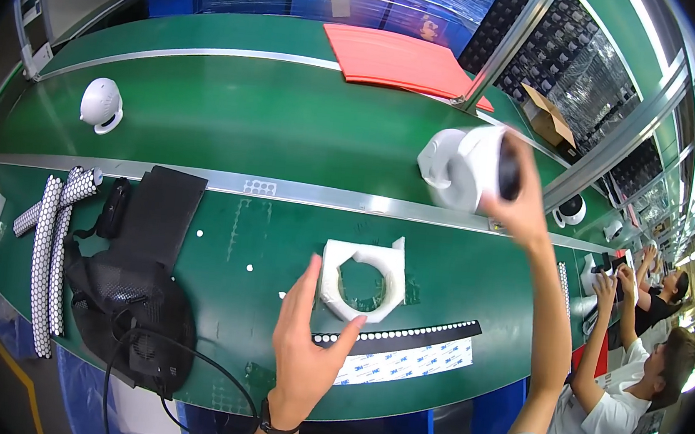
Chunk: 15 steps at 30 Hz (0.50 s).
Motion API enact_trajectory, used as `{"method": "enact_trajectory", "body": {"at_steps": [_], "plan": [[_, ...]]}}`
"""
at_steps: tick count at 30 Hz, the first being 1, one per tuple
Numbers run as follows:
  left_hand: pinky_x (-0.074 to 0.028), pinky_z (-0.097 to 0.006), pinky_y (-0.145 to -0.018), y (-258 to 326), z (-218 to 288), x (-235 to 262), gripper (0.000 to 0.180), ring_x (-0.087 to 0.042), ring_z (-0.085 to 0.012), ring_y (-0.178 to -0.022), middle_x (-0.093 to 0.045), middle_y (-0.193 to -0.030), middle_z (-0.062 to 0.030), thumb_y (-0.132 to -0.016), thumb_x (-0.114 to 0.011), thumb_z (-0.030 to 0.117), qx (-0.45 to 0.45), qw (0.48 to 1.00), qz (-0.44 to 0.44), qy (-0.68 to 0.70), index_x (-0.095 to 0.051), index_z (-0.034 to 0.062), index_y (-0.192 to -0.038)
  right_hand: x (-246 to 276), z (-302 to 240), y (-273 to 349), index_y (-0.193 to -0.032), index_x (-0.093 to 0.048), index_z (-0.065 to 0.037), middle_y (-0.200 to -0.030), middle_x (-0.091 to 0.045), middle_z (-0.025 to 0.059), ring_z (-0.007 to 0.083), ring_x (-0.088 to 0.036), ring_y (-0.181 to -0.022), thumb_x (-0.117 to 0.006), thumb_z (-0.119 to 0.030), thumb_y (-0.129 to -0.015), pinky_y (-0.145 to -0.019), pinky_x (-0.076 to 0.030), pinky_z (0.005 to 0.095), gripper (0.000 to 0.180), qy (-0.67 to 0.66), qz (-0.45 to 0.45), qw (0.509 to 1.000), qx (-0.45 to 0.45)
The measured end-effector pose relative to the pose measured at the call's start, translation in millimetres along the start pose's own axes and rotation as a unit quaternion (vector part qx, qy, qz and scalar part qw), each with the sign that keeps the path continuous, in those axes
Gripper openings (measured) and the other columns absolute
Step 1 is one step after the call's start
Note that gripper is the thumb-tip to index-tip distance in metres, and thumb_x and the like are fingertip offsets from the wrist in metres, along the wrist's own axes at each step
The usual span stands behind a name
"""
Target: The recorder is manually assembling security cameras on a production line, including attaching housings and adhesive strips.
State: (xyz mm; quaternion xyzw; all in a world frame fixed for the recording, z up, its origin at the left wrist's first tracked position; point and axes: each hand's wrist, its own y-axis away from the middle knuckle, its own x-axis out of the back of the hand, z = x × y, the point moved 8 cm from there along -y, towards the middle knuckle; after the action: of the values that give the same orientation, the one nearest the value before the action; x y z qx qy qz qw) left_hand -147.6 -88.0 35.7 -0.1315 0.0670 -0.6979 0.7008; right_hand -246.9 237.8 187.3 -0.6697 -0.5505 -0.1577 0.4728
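My right hand (pixel 521 192), raised over the far right of the bench, is closed around a white rounded camera-like device (pixel 476 167) with a dark face. Motion smears it, and another white rounded part (pixel 434 157) shows just left of it; I cannot tell if the two are joined. My left hand (pixel 305 355) is open, thumb and fingers apart, beside a white foam holder (pixel 331 278) with a round opening. Right of this hand lie a black strip with white round dots (pixel 420 334) and a white backing sheet with blue print (pixel 413 364).
A green belt (pixel 273 118) runs behind a metal rail (pixel 316 196), carrying a similar white device (pixel 102 104) at left. Dotted rolls (pixel 43 263) and a black bag (pixel 133 313) with a cable lie left. Red sheets (pixel 396 58) lie behind. Co-workers (pixel 632 387) sit at right.
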Motion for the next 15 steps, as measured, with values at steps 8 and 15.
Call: {"method": "enact_trajectory", "body": {"at_steps": [8,15], "plan": [[-0.048,-0.049,-0.115,7,7,-25,0.095,-0.052,-0.0437,-0.143,-0.046,-0.16,-0.0206,-0.075,-0.088,0.003,-0.064,0.991,-0.085,-0.077,-0.043,0.0063,-0.159,-144,-44,77,-0.17,-0.033,-0.012,-0.171,-0.039,0.0186,0.0355,-0.035,-0.158,-0.074,-0.024,-0.092,-0.131,-0.028,0.048,0.089,-0.105,-0.358,0.927,0.036],[-0.05,-0.046,-0.11,10,10,-29,0.083,-0.056,-0.041,-0.136,-0.051,-0.152,-0.0179,-0.079,-0.084,0.002,-0.109,0.982,-0.077,-0.133,-0.051,0.0068,-0.155,-142,-7,110,-0.168,-0.035,-0.01,-0.17,-0.038,0.0196,0.037,-0.036,-0.156,-0.067,-0.025,-0.103,-0.13,-0.028,0.0488,0.075,-0.132,-0.309,0.939,-0.069]]}}
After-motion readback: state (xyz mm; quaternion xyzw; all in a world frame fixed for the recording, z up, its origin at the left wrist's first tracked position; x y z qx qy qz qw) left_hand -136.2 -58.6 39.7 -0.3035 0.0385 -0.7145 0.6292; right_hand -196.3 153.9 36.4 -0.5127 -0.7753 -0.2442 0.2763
